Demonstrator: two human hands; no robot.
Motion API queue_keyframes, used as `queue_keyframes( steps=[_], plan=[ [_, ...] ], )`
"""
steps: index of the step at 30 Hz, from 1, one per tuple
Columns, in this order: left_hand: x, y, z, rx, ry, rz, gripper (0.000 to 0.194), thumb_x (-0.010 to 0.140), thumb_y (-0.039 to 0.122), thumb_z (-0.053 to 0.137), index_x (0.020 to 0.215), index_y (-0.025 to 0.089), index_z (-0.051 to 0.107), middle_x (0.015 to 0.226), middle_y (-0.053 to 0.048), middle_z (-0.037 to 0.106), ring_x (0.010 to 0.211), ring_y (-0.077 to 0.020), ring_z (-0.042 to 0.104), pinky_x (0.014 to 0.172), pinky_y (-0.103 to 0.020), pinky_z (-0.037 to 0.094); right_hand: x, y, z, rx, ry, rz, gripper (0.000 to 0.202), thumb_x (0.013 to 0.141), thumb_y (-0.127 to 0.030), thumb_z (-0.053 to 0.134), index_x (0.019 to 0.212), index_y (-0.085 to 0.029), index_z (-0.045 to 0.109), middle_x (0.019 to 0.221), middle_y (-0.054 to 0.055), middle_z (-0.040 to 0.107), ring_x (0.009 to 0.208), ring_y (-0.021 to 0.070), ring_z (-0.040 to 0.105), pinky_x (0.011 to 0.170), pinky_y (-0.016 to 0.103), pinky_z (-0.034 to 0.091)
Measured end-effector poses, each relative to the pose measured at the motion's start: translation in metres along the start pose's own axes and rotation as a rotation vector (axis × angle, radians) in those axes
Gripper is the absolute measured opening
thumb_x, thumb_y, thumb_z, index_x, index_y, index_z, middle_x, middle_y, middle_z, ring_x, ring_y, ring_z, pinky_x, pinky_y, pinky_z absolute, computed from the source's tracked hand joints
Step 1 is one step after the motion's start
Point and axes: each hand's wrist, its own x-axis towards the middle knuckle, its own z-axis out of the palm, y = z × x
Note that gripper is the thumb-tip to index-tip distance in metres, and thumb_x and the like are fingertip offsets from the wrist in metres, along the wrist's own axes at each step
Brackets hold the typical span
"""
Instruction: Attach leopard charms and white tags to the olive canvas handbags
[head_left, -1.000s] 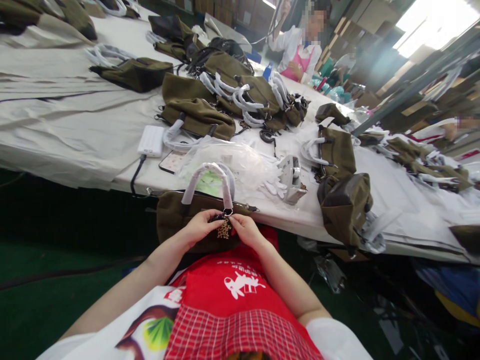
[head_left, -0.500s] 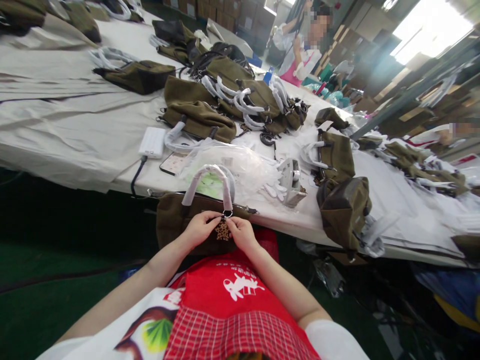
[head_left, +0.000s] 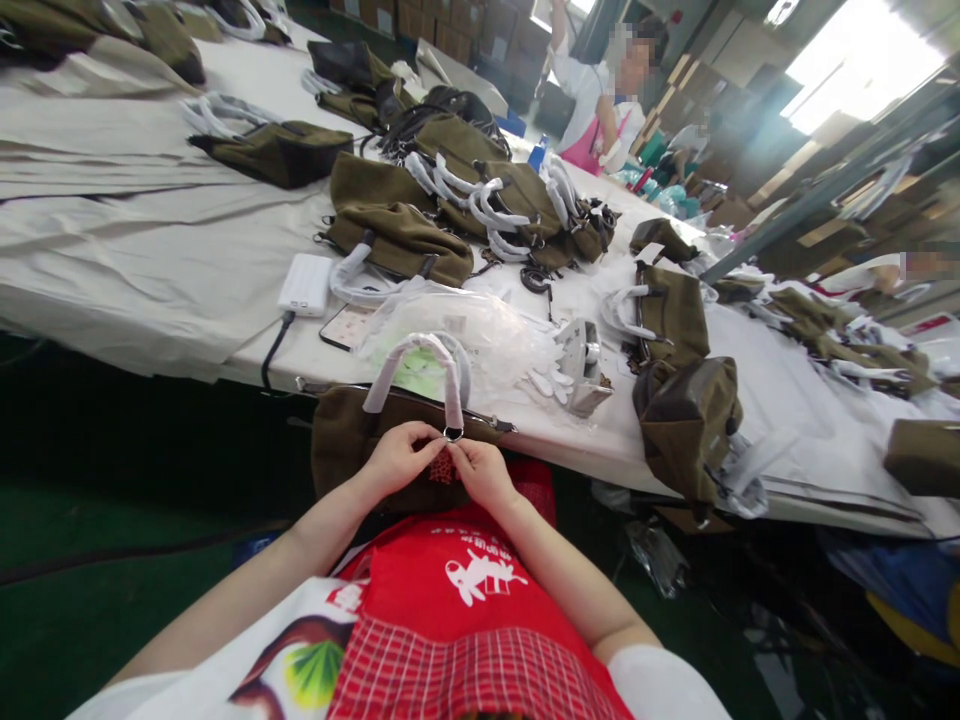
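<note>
An olive-brown handbag (head_left: 337, 440) leans at the table's front edge, close against my body. Its handle (head_left: 409, 350) stands up in pale wrapping, and a metal ring (head_left: 453, 434) hangs at the handle's right foot. Just below the ring, my left hand (head_left: 405, 458) and my right hand (head_left: 482, 474) meet fingertip to fingertip, both pinched at the top of a small charm (head_left: 442, 466). A reddish patterned face of the charm shows between the hands. The exact hold of the fingertips is partly hidden.
Behind the handbag lie clear plastic bags (head_left: 487, 335), a phone (head_left: 346, 326), a white power bank (head_left: 304, 285) with a cable and a metal tape dispenser (head_left: 581, 365). Several olive bags (head_left: 405, 240) cover the table further back. A co-worker (head_left: 600, 110) stands across it.
The charm has turned from a tan leopard-print face to a reddish one. My fingertips have come closer together below the ring. The co-worker's arms have shifted.
</note>
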Motion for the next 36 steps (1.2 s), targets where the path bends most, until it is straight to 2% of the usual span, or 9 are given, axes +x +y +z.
queue_keyframes(
  steps=[3,7,11,18,23,27,30,33,36],
  plan=[
    [0.002,0.000,0.002,0.016,0.010,-0.011,0.023,0.076,0.040,0.062,0.077,0.020,0.073,0.081,-0.006,0.074,0.079,-0.0243,0.066,0.079,-0.034,0.049,0.002,0.003,-0.001,0.079,-0.016,-0.012,0.045,0.099,-0.042,0.040,0.066,-0.020,0.060,0.057,-0.001,0.057,0.054,0.0130,0.052,0.056,0.023,0.036],
    [0.002,0.001,0.002,-0.014,0.007,-0.021,0.023,0.075,0.040,0.064,0.076,0.019,0.071,0.079,-0.006,0.073,0.077,-0.0233,0.065,0.076,-0.033,0.049,0.003,0.008,-0.001,0.167,0.007,-0.005,0.035,0.094,-0.041,0.047,0.076,-0.018,0.066,0.062,-0.001,0.060,0.058,0.0132,0.053,0.056,0.022,0.038],
    [0.003,0.004,-0.001,-0.137,-0.066,-0.054,0.028,0.076,0.045,0.065,0.073,0.018,0.069,0.073,-0.003,0.070,0.071,-0.0202,0.063,0.070,-0.030,0.047,0.006,0.010,-0.009,0.253,-0.025,0.034,0.031,0.088,-0.040,0.056,0.073,-0.016,0.066,0.064,-0.001,0.061,0.058,0.0119,0.052,0.056,0.021,0.039],
    [0.010,0.012,-0.010,-0.196,-0.184,-0.102,0.033,0.072,0.049,0.068,0.070,0.016,0.069,0.068,-0.002,0.067,0.067,-0.0185,0.058,0.063,-0.028,0.043,0.008,0.009,-0.028,0.302,-0.114,0.067,0.028,0.086,-0.039,0.059,0.074,-0.014,0.069,0.063,-0.001,0.061,0.057,0.0103,0.051,0.054,0.020,0.038],
    [0.015,0.019,-0.024,-0.227,-0.312,-0.138,0.031,0.068,0.048,0.071,0.069,0.017,0.068,0.067,-0.002,0.066,0.065,-0.0171,0.056,0.059,-0.027,0.040,0.007,0.006,-0.038,0.160,-0.109,0.038,0.028,0.086,-0.039,0.059,0.073,-0.016,0.070,0.060,-0.001,0.061,0.053,0.0099,0.048,0.052,0.021,0.036],
    [0.019,0.019,-0.029,-0.382,-0.459,-0.331,0.029,0.061,0.043,0.075,0.065,0.015,0.065,0.056,0.002,0.056,0.049,-0.0095,0.042,0.047,-0.022,0.026,0.001,-0.003,-0.041,-0.106,0.006,-0.010,0.022,0.085,-0.039,0.063,0.077,-0.020,0.071,0.061,0.000,0.064,0.057,0.0125,0.054,0.057,0.023,0.040],
    [0.021,0.019,-0.027,-0.476,-0.538,-0.434,0.026,0.057,0.036,0.075,0.062,0.014,0.062,0.052,0.004,0.050,0.044,-0.0052,0.031,0.045,-0.022,0.013,-0.008,-0.014,-0.035,-0.220,0.122,-0.099,0.018,0.086,-0.029,0.061,0.098,-0.022,0.072,0.077,0.003,0.071,0.070,0.0161,0.063,0.069,0.025,0.046],
    [0.020,0.018,-0.024,-0.541,-0.550,-0.448,0.025,0.057,0.036,0.072,0.060,0.014,0.060,0.053,0.003,0.048,0.044,-0.0044,0.027,0.045,-0.022,0.010,-0.013,-0.021,-0.027,-0.198,0.073,-0.200,0.027,0.090,-0.024,0.053,0.113,-0.025,0.068,0.101,0.005,0.074,0.087,0.0173,0.067,0.081,0.026,0.048],
    [0.019,0.017,-0.023,-0.558,-0.541,-0.456,0.026,0.058,0.038,0.070,0.060,0.015,0.059,0.053,0.003,0.048,0.044,-0.0047,0.026,0.045,-0.023,0.010,-0.010,-0.020,-0.023,-0.187,0.041,-0.215,0.023,0.093,-0.029,0.054,0.110,-0.026,0.070,0.104,0.004,0.073,0.091,0.0175,0.067,0.083,0.026,0.048]
  ],
)
